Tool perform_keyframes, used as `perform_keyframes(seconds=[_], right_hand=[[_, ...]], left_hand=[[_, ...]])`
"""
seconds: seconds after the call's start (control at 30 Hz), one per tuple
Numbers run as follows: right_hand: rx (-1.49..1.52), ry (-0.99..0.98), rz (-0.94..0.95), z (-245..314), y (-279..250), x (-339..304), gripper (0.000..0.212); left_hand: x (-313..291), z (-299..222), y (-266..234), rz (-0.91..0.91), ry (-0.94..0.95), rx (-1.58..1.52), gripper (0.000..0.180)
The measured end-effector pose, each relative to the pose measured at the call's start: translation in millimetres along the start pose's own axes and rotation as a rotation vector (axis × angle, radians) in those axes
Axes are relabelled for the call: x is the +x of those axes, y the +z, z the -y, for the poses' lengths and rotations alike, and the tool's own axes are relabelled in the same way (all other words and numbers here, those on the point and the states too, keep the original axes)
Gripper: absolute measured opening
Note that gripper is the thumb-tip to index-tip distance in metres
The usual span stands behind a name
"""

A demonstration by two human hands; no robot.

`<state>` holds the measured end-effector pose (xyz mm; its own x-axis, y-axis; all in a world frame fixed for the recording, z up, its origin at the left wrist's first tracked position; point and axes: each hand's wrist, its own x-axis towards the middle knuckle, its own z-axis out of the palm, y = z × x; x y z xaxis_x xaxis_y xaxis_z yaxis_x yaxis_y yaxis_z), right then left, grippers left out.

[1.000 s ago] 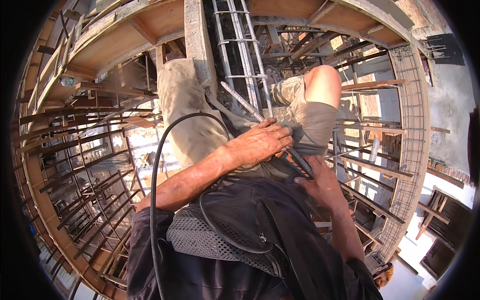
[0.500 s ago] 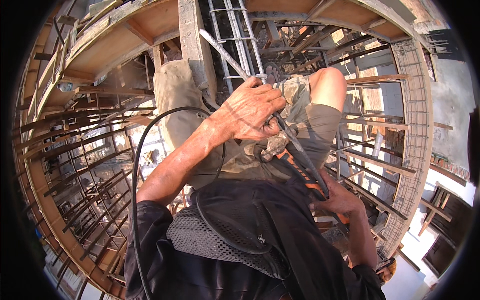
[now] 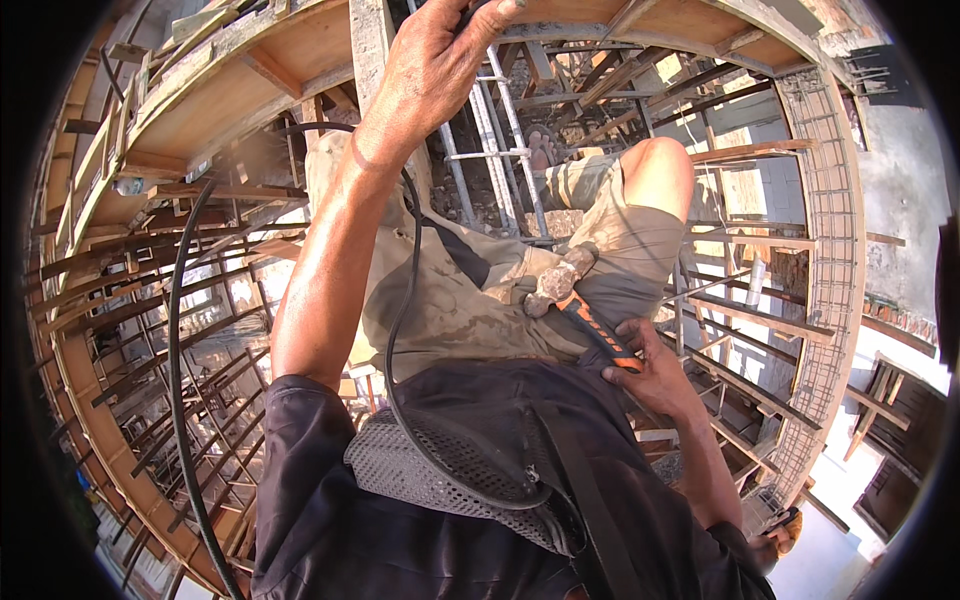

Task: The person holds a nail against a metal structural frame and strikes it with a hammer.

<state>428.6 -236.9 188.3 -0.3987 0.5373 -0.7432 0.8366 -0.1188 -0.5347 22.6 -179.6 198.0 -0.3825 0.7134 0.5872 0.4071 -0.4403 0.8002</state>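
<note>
My left hand [image 3: 430, 75] reaches far forward at the top edge, over the concrete-stained beam and a steel rebar cage [image 3: 490, 150]. Its fingertips are cut off, but something dark shows between thumb and fingers; I cannot make it out. At my lap's right side my right hand [image 3: 655, 370] closes around the lower end of a hammer's [image 3: 600, 332] black and orange handle. The crusted hammer head [image 3: 560, 282] points forward over my shorts [image 3: 450, 290].
A black cable [image 3: 178, 330] loops along my left arm and across my chest. Wooden formwork [image 3: 240, 95] curves around me, with timber struts [image 3: 180, 400] below. A rebar mesh [image 3: 835, 230] runs along the right, and a bare foot [image 3: 541, 150] rests beside the cage.
My left hand has moved forward and up, away from my lap. The ribbed steel bar that both hands held no longer shows there. My right hand has shifted onto the hammer handle.
</note>
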Motion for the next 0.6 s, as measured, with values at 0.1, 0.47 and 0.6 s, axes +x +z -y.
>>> perform_keyframes(seconds=[0.1, 0.47, 0.6], right_hand=[[-0.05, -0.011, -0.026, 8.9, -0.1, -2.5, 0.058], [-0.154, -0.046, -0.034, 22.0, 1.2, 0.5, 0.051], [-0.165, -0.063, -0.046, 21.5, -0.1, 0.8, 0.051]], left_hand=[[21.2, -17.1, -12.8, 0.049, -0.298, -0.102, 0.03], [-36.4, 28.9, -1.9, 0.221, -0.305, -0.042, 0.038], [-47.6, 29.2, 6.6, 0.256, -0.272, 0.011, 0.034]])
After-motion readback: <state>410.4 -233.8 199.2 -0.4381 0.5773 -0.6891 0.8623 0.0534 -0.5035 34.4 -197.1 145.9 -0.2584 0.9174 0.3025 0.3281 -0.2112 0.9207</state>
